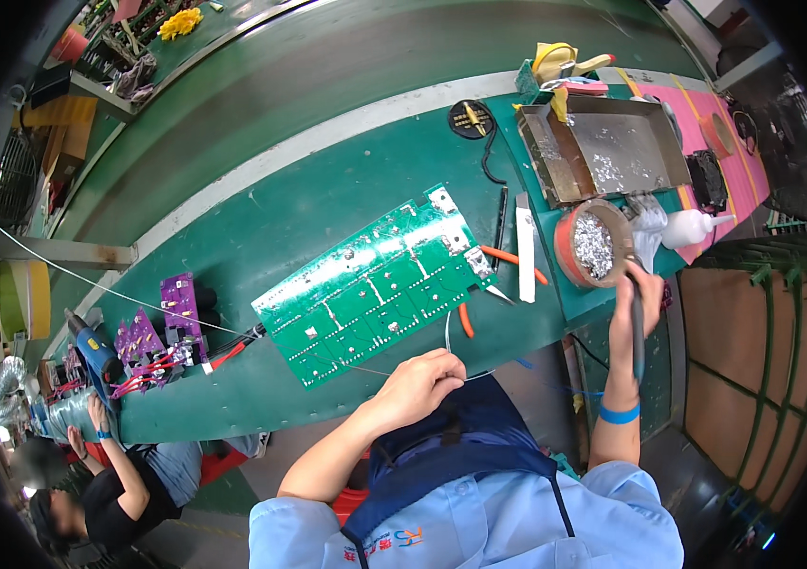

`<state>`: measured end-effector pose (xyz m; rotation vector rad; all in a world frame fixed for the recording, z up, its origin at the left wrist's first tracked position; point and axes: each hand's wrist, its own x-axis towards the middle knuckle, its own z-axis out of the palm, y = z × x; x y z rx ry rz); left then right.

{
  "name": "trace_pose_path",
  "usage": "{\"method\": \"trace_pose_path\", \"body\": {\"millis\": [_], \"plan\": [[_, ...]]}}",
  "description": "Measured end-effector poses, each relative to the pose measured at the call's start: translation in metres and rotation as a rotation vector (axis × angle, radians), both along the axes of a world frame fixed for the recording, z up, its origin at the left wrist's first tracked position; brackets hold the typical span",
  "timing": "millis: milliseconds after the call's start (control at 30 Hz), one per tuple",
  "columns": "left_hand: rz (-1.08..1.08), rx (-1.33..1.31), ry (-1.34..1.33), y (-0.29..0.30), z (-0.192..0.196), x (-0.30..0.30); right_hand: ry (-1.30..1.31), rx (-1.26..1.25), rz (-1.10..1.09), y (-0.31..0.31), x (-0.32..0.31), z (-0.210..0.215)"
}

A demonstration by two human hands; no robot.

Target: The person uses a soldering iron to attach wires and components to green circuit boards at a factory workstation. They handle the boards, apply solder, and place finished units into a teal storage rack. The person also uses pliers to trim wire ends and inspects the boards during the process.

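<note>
A large green circuit board lies slanted on the green-topped bench, solder side up. My left hand is just off its near edge, fingers closed around a thin silvery solder wire that trails out on both sides. To the right, my right hand grips the dark handle of a soldering iron. The iron's front end meets the rim of a round reddish tin filled with silvery scraps; its tip cannot be made out. Orange-handled pliers lie partly under the board.
Behind the tin is a metal tray with scraps. A white squeeze bottle, a white strip and a black pen-like tool lie nearby. Purple circuit boards with wires stand at left, where another person's hand is near a blue tool.
</note>
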<state>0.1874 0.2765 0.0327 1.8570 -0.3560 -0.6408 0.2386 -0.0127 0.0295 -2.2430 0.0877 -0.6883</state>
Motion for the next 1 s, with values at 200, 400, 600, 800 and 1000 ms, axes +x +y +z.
{"method": "trace_pose_path", "body": {"millis": [200, 400, 600, 800, 1000], "plan": [[0.128, 0.29, -0.407, 0.005, -0.005, -0.009, 0.052, 0.051, -0.05, -0.002, -0.015, 0.016], [0.349, 0.336, -0.346, 0.022, 0.001, -0.008, -0.006, 0.179, 0.053, 0.015, -0.029, 0.008], [0.427, 0.351, -0.382, 0.03, -0.003, -0.014, -0.019, 0.268, 0.126, 0.027, -0.036, -0.003], [0.37, 0.491, -0.464, 0.032, 0.0, -0.022, -0.014, 0.329, 0.176, 0.038, -0.041, -0.006], [0.353, 0.418, -0.416, 0.033, -0.005, -0.034, 0.018, 0.299, 0.195, 0.045, -0.049, -0.003]]}}
